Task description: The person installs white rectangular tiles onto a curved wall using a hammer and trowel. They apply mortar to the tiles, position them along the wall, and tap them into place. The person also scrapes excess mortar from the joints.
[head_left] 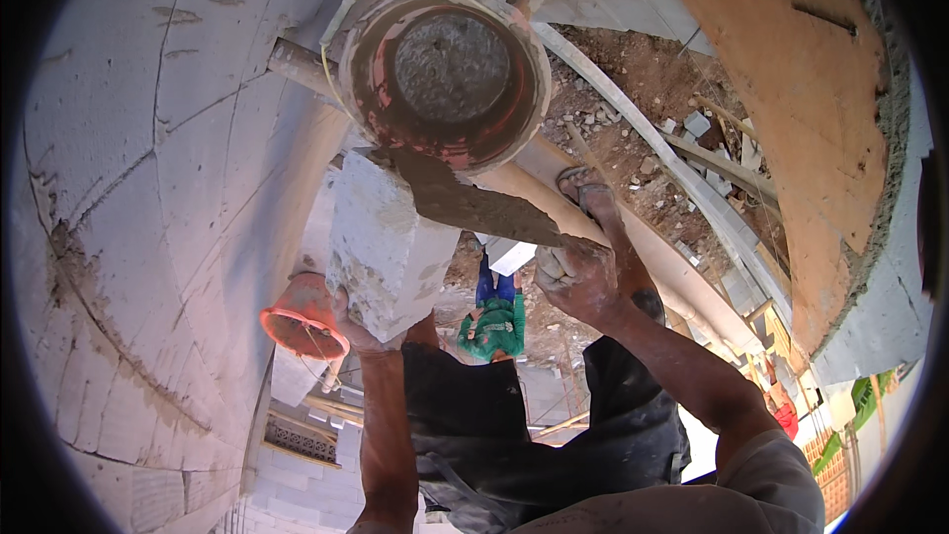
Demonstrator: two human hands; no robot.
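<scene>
— Background first: what to note?
— On the left, a tall wall of pale grey blocks [198, 89], bent by the lens. On the right, an orange-brown panel [761, 59]. Between them, far below, reddish ground strewn with rubble [633, 89]. Also down there, a co-worker in a green top [494, 326].

— And the left hand [364, 328]?
— Wrapped around the lower end of a pale block [381, 247], thumb up along the near side. Holding firmly, by the look; some fingers hidden behind, so cannot tell their exact spread.

— Where, that block?
— Left of centre, tilted, just below a large bucket [541, 89] in view. Inside that bucket, wet grey mortar [452, 69].

— Right hand [578, 277]?
— Curled into a tight fist at the end of a trowel-like tool [484, 213], handle mostly hidden in the grip. Coated thickly in brown-grey mortar, reaching leftward across the block's upper right edge. Touching there or merely in front? Cannot tell.

— Anything else nearby?
— Left of the left hand, lower down, a smaller orange bucket [311, 292]. Beyond the right hand, a sandalled foot [590, 190] beside a long plank [643, 247].
</scene>
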